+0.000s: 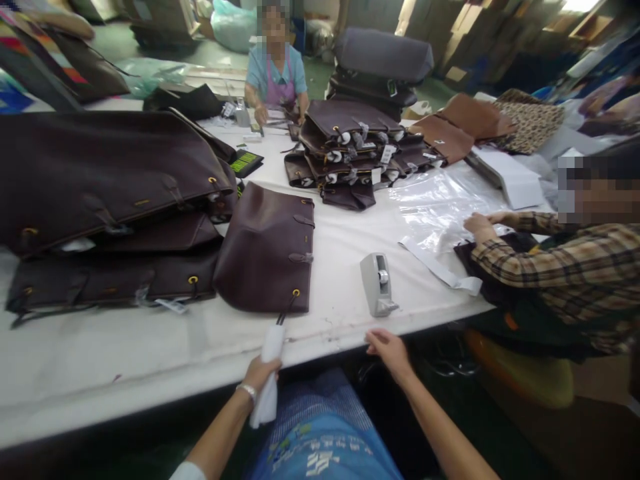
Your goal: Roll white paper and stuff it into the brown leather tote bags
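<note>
In the head view, my left hand [262,377] is closed around a roll of white paper [268,397] at the table's front edge. The paper is wrapped about dark cords that come from an eyelet of the dark brown handbag [270,250]. That bag lies on its side on the white table. My right hand [389,351] is by the table edge, its fingers pinched together; whatever is between them is too small to make out. Just beyond it stands a grey tape dispenser [377,285], which the hand does not touch.
Stacked dark brown bags [100,180] fill the left side; another pile [350,147] stands farther back. At right, a co-worker in a plaid sleeve [530,253] handles things beside clear plastic sheets [440,203]. A second co-worker in a purple apron [281,85] sits across the table.
</note>
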`<state>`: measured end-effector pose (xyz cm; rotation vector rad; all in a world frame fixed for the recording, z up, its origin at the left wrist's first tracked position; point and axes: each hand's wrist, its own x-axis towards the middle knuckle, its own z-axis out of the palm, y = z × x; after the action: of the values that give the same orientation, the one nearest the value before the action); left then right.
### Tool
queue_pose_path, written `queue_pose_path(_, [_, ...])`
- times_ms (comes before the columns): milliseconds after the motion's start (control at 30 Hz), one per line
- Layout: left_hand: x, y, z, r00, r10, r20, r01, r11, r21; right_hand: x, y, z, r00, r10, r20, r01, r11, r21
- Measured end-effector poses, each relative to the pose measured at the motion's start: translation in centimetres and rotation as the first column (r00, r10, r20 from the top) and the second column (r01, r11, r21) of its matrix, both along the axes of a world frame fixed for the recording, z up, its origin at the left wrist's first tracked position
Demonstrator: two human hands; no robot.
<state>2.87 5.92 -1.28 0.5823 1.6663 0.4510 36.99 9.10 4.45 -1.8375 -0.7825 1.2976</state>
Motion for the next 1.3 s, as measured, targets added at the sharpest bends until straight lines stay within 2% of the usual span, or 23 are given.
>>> queue_pose_path(100, [0.3, 0.1, 0.2, 0.999, 0.027, -0.022, -0.027, 1.0, 0.007, -7.3, 0.0, 1.4, 0.942, 0.304, -0.141, -0.299, 0.952, 0.06])
queue_pose_path(200, [0.6, 0.2, 0.3, 0.999, 0.033, -0.036, -0.033, 0.999, 0.025, -14.3, 1.1, 1.8, 0.809, 0.543, -0.226, -0.52, 0.84, 0.156])
queue_pose_path(300, [0.7, 0.2, 0.1, 0.999, 0.023, -0.042, -0.022, 0.999, 0.035, -18.8, 2.6, 0.5, 0.741, 0.662, -0.113, -0.649, 0.749, 0.133])
queue_pose_path(367, [0.7, 0.2, -0.2, 0.999, 0.021, -0.049, -0.019, 0.999, 0.033, -20.2, 3.4, -0.7, 0.738, 0.674, -0.015, -0.672, 0.737, 0.071])
queue_pose_path(467, [0.8, 0.1, -0.6, 0.998, 0.029, -0.053, -0.027, 0.999, 0.035, -20.7, 4.0, -2.1, 0.748, 0.653, 0.12, -0.658, 0.753, 0.001])
queue_pose_path(567, [0.8, 0.0, -0.7, 0.998, 0.045, -0.046, -0.043, 0.998, 0.038, -20.5, 4.4, -2.7, 0.73, 0.64, 0.24, -0.648, 0.759, -0.055])
queue_pose_path(700, [0.8, 0.0, -0.3, 0.998, 0.059, -0.024, -0.058, 0.998, 0.033, -20.2, 4.7, -3.1, 0.709, 0.646, 0.283, -0.645, 0.756, -0.109])
queue_pose_path(800, [0.8, 0.1, 0.1, 0.998, 0.065, -0.002, -0.065, 0.997, 0.035, -19.6, 4.5, -3.9, 0.719, 0.665, 0.202, -0.652, 0.746, -0.136])
queue_pose_path(900, [0.8, 0.0, 0.4, 0.998, 0.054, 0.027, -0.054, 0.998, 0.024, -18.8, 3.9, -4.7, 0.743, 0.668, 0.042, -0.658, 0.741, -0.137])
queue_pose_path(1067, [0.8, 0.0, 0.6, 0.995, 0.04, 0.087, -0.039, 0.999, -0.019, -17.4, 3.0, -4.9, 0.739, 0.645, -0.195, -0.661, 0.75, -0.024])
queue_pose_path(1167, [0.6, 0.2, 0.9, 0.994, 0.036, 0.106, -0.033, 0.999, -0.028, -16.7, 2.7, -4.9, 0.727, 0.63, -0.273, -0.653, 0.757, 0.006])
queue_pose_path(1300, [0.4, 0.3, 1.1, 0.99, 0.031, 0.137, -0.027, 0.999, -0.029, -16.3, 2.5, -5.2, 0.746, 0.588, -0.313, -0.627, 0.778, -0.035])
